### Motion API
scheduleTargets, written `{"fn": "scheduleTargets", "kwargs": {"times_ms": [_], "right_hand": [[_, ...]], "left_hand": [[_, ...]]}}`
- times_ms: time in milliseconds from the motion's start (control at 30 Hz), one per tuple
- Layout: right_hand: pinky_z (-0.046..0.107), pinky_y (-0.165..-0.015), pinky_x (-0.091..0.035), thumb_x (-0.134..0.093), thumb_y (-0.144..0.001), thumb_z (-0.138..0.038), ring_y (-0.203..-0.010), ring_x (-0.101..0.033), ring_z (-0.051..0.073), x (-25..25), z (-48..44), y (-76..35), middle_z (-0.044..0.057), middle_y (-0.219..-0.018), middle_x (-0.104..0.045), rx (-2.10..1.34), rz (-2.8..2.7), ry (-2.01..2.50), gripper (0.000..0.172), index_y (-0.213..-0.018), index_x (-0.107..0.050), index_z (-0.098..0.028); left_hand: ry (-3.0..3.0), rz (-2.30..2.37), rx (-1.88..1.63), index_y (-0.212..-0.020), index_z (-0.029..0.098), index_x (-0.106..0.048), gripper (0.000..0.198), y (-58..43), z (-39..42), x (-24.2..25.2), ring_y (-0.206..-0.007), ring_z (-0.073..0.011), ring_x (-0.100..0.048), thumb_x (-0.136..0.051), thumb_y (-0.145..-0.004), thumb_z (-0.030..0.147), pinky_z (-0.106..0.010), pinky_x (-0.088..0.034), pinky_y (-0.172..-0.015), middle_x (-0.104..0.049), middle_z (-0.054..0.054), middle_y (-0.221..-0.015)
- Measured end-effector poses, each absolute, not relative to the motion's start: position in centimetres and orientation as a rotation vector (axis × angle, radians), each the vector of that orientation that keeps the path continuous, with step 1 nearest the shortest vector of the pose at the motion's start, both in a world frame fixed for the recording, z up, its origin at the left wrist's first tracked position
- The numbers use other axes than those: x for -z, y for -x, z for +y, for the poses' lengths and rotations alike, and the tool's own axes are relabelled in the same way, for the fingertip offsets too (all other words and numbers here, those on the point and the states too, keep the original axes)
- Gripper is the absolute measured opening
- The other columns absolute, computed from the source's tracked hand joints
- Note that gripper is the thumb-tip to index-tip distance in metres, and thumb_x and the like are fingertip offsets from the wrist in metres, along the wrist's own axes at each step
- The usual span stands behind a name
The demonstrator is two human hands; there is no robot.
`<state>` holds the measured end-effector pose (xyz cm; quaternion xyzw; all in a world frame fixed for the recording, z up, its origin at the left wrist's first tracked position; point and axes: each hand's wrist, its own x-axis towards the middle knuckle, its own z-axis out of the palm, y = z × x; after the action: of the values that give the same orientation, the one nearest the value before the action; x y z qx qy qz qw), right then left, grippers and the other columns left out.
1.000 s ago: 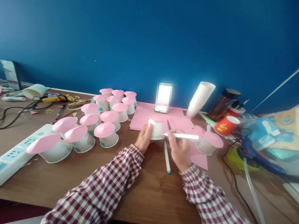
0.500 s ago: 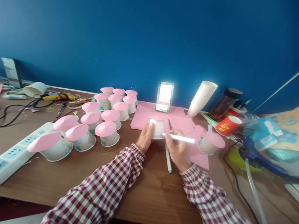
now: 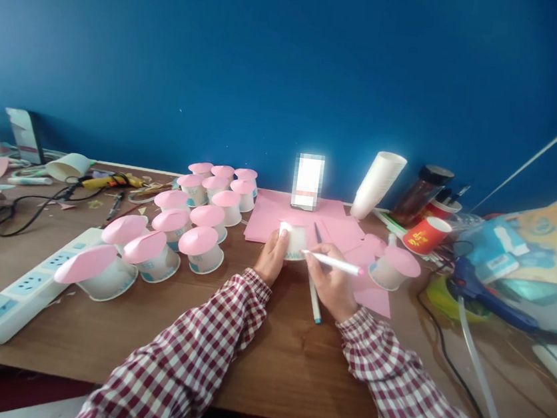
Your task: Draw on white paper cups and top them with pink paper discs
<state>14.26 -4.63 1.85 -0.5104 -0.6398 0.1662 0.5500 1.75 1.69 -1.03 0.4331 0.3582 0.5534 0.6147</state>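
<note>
Paper cup point(image 3: 295, 243) is sitting on the surface point(image 3: 262, 348) with your left hand point(image 3: 270, 263) fingers point(image 3: 282, 235) wrapping its left side. Your right hand point(image 3: 334, 288) fingers point(image 3: 313, 266) are gripping a pen point(image 3: 335, 263), its tip at the cup's right side.

Left hand point(image 3: 271, 259) steadying paper cup point(image 3: 295, 241), right hand point(image 3: 333, 284) gripping white pen point(image 3: 333, 263)

The left hand point(image 3: 271, 260) hides part of the paper cup point(image 3: 296, 241); the phone point(image 3: 307, 181) is blurred out.
</note>
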Motion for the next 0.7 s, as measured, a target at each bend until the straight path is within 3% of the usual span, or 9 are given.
{"fn": "scheduleTargets", "kwargs": {"times_ms": [300,700], "right_hand": [[0.027,-0.059,-0.052,-0.047,-0.091,-0.043,-0.060,-0.059,0.013,-1.6,-4.6,-14.7,-0.001,-0.067,-0.059,-0.509,-1.244,1.225,0.028,-0.104,-0.056,-0.020],[0.036,-0.083,-0.051,-0.051,-0.088,-0.026,-0.086,-0.064,0.020,-1.9,-4.5,-14.6,0.005,-0.092,-0.068,-0.342,-1.461,1.274,0.023,-0.109,-0.054,-0.020]], "left_hand": [[-0.744,0.662,-1.185,-0.111,0.014,-0.058,0.041,-1.4,1.3,-0.5,-0.082,-0.0203,-0.064,-0.057,-0.084,0.045,-0.038,-0.055,-0.074,-0.066,-0.010,-0.098],[-0.673,0.584,-1.155,-0.113,0.014,-0.056,0.037,-0.8,1.3,-1.3,-0.090,-0.0232,-0.065,-0.055,-0.086,0.039,-0.038,-0.056,-0.076,-0.064,-0.013,-0.105]]}}
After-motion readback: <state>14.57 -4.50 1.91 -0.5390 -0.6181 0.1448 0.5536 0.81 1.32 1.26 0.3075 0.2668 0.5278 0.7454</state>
